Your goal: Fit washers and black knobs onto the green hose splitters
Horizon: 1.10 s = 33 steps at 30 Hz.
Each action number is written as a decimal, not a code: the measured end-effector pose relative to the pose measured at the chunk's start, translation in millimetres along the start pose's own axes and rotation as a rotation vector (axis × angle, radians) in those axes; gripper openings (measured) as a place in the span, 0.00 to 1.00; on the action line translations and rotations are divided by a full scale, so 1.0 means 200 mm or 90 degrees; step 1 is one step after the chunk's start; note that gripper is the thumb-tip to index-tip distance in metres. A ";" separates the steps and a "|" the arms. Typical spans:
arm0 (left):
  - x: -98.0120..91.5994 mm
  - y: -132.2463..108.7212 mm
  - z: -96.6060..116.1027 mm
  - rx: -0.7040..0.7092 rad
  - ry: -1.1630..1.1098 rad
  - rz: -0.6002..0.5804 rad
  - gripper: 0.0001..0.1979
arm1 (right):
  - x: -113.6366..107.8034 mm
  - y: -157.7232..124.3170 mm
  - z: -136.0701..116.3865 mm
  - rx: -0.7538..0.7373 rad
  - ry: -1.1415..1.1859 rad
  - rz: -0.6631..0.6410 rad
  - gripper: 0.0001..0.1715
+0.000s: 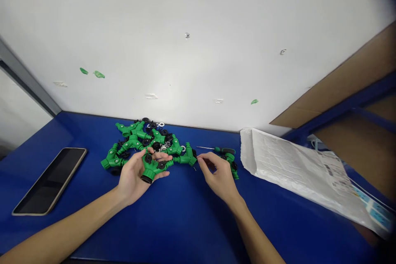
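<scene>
left hand (134, 177) grasping green y hose connector (154, 169); right hand (216, 173) pinched beside another connector (186, 158), cannot tell if holding anything; green-handled screwdriver (221, 149) just behind.

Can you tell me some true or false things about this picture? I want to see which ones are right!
1. The left hand holds a green plastic Y-shaped hose connector. True.
2. The right hand is gripping the screwdriver by its handle. False: the screwdriver is beyond the hand, not in it.
3. The phone is to the right of the hands. False: it is to the left of them.
4. A white bag lies to the right of the hands, on the blue table. True.
</scene>
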<state>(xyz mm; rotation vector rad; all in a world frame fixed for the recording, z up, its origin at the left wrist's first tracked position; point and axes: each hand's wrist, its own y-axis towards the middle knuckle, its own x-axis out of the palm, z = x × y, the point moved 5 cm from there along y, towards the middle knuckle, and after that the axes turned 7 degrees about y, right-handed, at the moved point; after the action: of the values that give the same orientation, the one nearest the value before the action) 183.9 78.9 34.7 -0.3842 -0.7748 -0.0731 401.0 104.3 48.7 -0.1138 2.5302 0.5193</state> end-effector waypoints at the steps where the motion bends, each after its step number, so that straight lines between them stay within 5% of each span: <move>1: 0.00 0.00 0.00 0.000 0.006 -0.002 0.07 | 0.00 -0.01 0.00 -0.003 -0.024 -0.018 0.11; 12: -0.05 0.02 -0.01 0.038 0.116 0.050 0.07 | 0.02 -0.07 0.02 0.047 -0.395 -0.130 0.05; 19: -0.05 0.02 -0.02 0.036 0.136 0.029 0.08 | 0.12 -0.07 0.04 0.034 -0.477 -0.211 0.11; 23: -0.05 0.02 -0.02 0.039 0.140 0.028 0.07 | 0.09 -0.08 0.03 0.068 -0.366 -0.199 0.09; 29: -0.03 0.01 -0.02 0.050 0.155 0.011 0.08 | 0.09 -0.04 -0.16 0.101 0.121 -0.194 0.09; 33: -0.02 0.01 -0.04 0.048 0.146 0.001 0.08 | 0.17 0.05 -0.34 0.003 0.112 -0.257 0.11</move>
<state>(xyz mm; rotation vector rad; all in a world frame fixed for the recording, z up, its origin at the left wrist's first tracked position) 186.3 77.4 26.4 -0.2985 -0.5490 -0.0841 335.2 87.9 86.8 -0.6789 2.5769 0.3510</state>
